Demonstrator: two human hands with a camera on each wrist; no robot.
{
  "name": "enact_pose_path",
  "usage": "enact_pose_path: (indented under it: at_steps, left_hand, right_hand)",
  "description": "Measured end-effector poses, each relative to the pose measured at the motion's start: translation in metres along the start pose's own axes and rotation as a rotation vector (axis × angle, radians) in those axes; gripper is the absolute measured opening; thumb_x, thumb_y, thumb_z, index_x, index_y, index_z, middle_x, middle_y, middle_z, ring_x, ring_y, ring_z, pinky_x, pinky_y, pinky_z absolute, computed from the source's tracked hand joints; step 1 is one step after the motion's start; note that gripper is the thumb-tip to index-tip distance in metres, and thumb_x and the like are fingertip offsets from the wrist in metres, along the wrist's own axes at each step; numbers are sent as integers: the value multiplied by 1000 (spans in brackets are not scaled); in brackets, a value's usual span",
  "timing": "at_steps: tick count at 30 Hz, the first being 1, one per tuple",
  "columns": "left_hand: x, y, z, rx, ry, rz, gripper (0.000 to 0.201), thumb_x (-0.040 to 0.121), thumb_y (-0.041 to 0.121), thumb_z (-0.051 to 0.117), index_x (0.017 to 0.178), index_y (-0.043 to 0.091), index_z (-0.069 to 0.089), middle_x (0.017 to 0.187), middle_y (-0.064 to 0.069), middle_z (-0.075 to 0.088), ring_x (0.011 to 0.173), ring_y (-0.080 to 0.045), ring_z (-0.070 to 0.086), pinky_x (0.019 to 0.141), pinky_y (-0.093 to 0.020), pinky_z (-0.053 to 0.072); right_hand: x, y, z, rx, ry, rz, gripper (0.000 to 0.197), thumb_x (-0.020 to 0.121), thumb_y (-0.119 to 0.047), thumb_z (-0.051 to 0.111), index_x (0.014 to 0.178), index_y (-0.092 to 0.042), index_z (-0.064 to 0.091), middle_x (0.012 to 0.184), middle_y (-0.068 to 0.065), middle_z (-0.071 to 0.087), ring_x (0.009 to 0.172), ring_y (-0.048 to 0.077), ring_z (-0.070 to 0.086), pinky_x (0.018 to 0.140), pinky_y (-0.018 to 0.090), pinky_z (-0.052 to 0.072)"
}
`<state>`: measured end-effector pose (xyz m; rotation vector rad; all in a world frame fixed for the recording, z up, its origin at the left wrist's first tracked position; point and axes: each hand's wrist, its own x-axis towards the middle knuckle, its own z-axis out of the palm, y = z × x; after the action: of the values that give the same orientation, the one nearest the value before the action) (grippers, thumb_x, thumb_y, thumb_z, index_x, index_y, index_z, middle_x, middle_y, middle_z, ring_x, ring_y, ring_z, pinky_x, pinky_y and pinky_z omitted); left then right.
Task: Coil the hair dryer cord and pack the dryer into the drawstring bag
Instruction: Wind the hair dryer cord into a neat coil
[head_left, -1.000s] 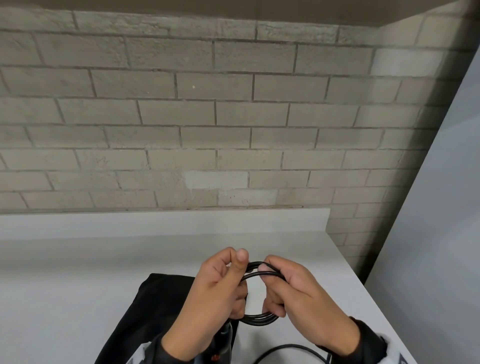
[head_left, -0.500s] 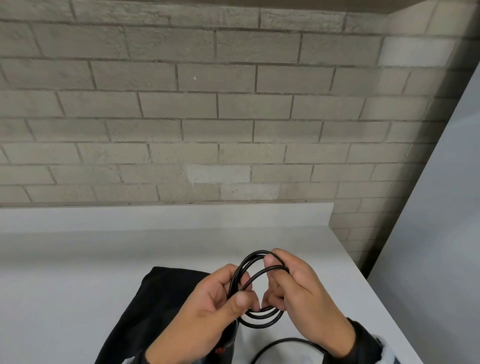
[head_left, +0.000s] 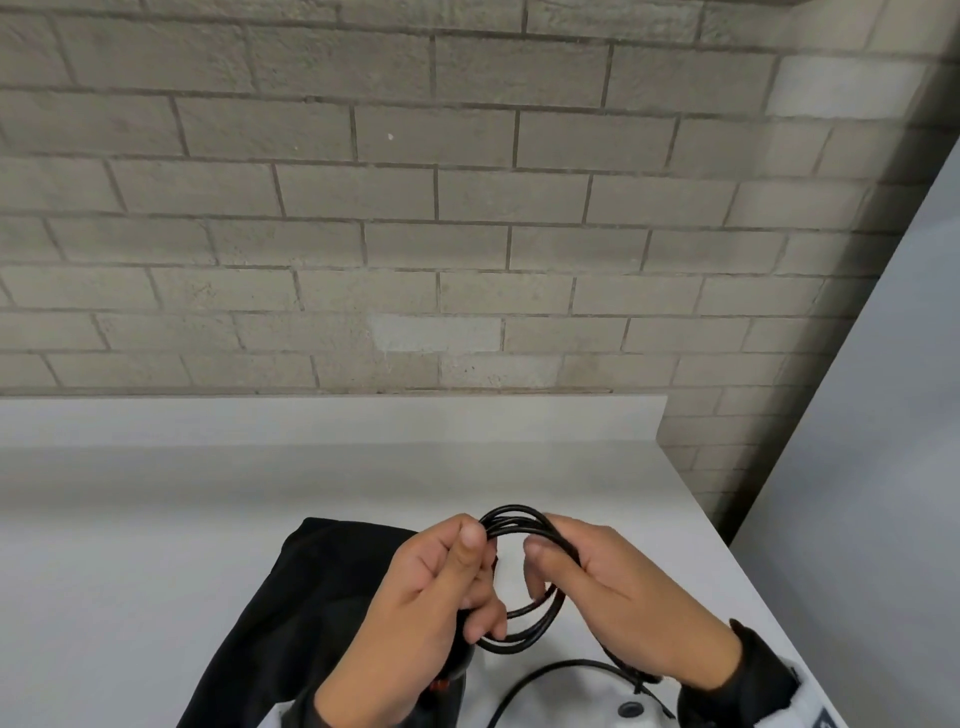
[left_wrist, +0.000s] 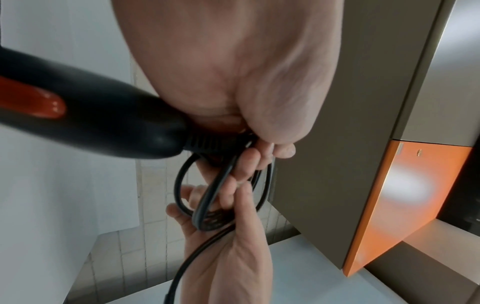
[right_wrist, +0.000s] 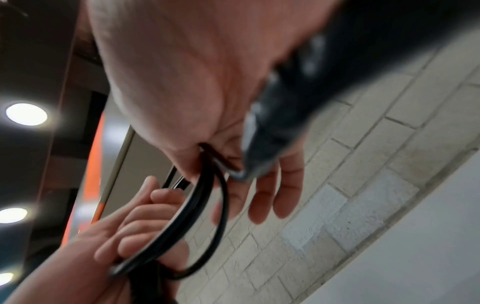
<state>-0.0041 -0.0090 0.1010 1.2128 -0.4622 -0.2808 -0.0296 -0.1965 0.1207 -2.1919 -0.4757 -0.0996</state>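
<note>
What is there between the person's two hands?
Loops of the black cord, bridging the left hand and right hand, which both grip it. Through the ring shows bare white table. The head view shows this best.

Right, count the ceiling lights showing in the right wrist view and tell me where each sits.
3, all along the left edge: the top light, the middle light lower down, and the bottom light, cut off by the frame. More may be hidden outside the picture.

Coiled cord (head_left: 524, 525) at lower centre, between left hand (head_left: 436, 587) and right hand (head_left: 618, 587); bag (head_left: 311, 597) lower left on counter (head_left: 156, 519); wall (head_left: 467, 208) filled the upper frame.
</note>
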Motion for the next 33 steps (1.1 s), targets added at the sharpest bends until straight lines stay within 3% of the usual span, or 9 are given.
enact_pose_path:
  at_steps: [2, 5, 9, 13, 19, 22, 27, 29, 33]
  left_hand:
    - [0, 1, 2, -3, -7, -25, 53, 72, 67, 71, 70, 16, 56, 55, 0, 26, 43, -14, 31, 52, -30, 47]
    - [1, 3, 5, 4, -16, -47, 54, 72, 67, 70, 73, 15, 56, 55, 2, 29, 42, -13, 27, 48, -26, 43]
    - [0, 7, 9, 29, 12, -66, 43, 81, 56, 59, 70, 15, 56, 53, 2, 29, 42, -13, 27, 47, -27, 43]
    - [0, 10, 16, 78, 79, -82, 41, 88, 50, 51, 61, 19, 50, 53, 0, 25, 43, -14, 22, 46, -27, 41]
    - [1, 13, 20, 129, 122, -51, 43, 85, 52, 50, 53, 24, 42, 54, 3, 21, 47, -16, 16, 41, -25, 28]
    - [0, 11, 21, 151, 108, -37, 44, 85, 52, 50, 53, 24, 41, 52, 6, 23, 44, -12, 19, 41, -24, 29]
    - [-1, 8, 19, 217, 24, -22, 43, 88, 53, 53, 57, 25, 42, 55, 4, 26, 46, -11, 22, 43, -24, 29]
    - [-1, 6, 17, 204, -21, -16, 40, 85, 51, 57, 59, 25, 42, 59, 1, 27, 49, -12, 22, 44, -24, 25]
    - [-2, 2, 16, 274, -106, 37, 35, 87, 49, 54, 61, 28, 42, 60, 0, 28, 52, -16, 21, 47, -26, 20]
  right_hand:
    - [-1, -1, 4, -29, 130, -51, 8, 100, -31, 48, 107, -31, 52, 85, -11, 62, 81, 10, 60, 75, 24, 47]
    - [0, 1, 10, -129, 267, -210, 38, 100, -26, 50, 135, -34, 42, 88, -19, 55, 77, 9, 59, 72, 20, 47]
    - [4, 0, 8, -260, 296, -315, 32, 102, -40, 36, 128, -30, 51, 82, -20, 40, 64, 5, 50, 63, 21, 46]
    - [3, 5, 2, -287, 267, -337, 31, 102, -37, 40, 130, -30, 52, 84, -16, 46, 63, 1, 51, 63, 16, 46]
    - [-8, -2, -5, 356, 240, -63, 16, 92, -29, 62, 104, -28, 72, 86, 7, 68, 67, 27, 70, 45, 36, 55]
    - [-13, -6, -11, 307, 271, -16, 11, 84, -26, 65, 91, -24, 73, 82, 4, 70, 68, 25, 71, 44, 38, 55]
    - [-18, -11, -26, -93, 343, -138, 10, 88, -33, 64, 97, -33, 68, 84, -16, 70, 74, 11, 67, 66, 22, 51]
    - [-17, -15, -26, -60, 377, -125, 11, 89, -31, 63, 98, -34, 66, 85, -13, 69, 75, 12, 66, 66, 23, 50]
    - [-8, -22, -26, -178, 465, -214, 7, 90, -15, 67, 92, -22, 69, 83, -20, 62, 74, 1, 56, 66, 6, 38]
